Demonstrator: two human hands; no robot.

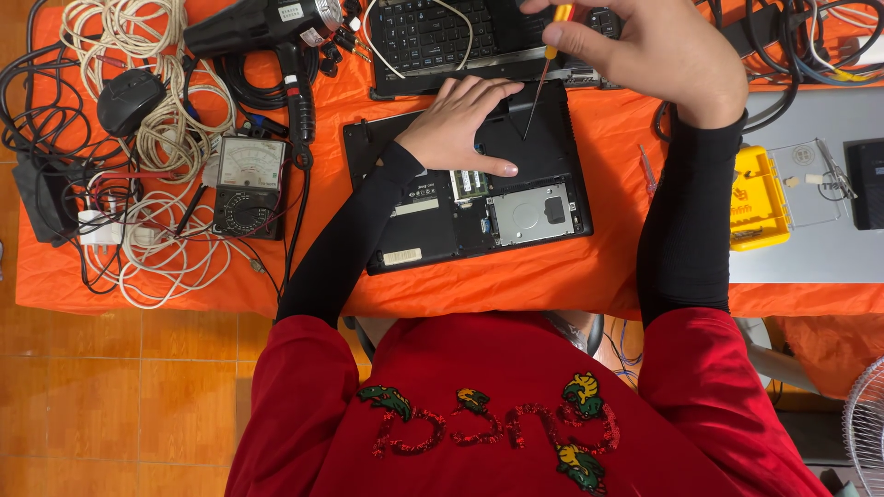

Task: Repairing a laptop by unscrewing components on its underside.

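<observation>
So the right hand (658,57) was pinched narrow around a thin screwdriver with a yellow-and-orange handle and a slim steel shaft (543,83), gripped up at the handle end. The shaft's long axis ran steeply down and a bit toward the person's left, and the tip sat on or just above the upper part of the black plastic underside of an opened laptop (470,189). I couldn't tell if the tip was actually seated in a screw. The left hand (460,124) was much nearer to that spot: it lay flat with fingers spread, pressing on the laptop base just beside the tip, touching the casing and holding nothing.

The laptop base was upside down in the middle of the table, with a silver hard drive (529,216) and a green memory stick (470,182) exposed on the near side, below the left hand.

Everything sat on a bright orange tablecloth (589,276). A second black laptop with its keyboard showing (442,37) lay just behind. Off to the left were a black heat gun (267,37), an analogue multimeter with a white dial face (249,184), a black mouse (129,99) and a heap of white and black cables (157,138). To the right, a yellow bit case with a clear lid (764,198) rested on a grey surface. The floor was orange tile (138,396), with a white fan (866,423) at the corner.
</observation>
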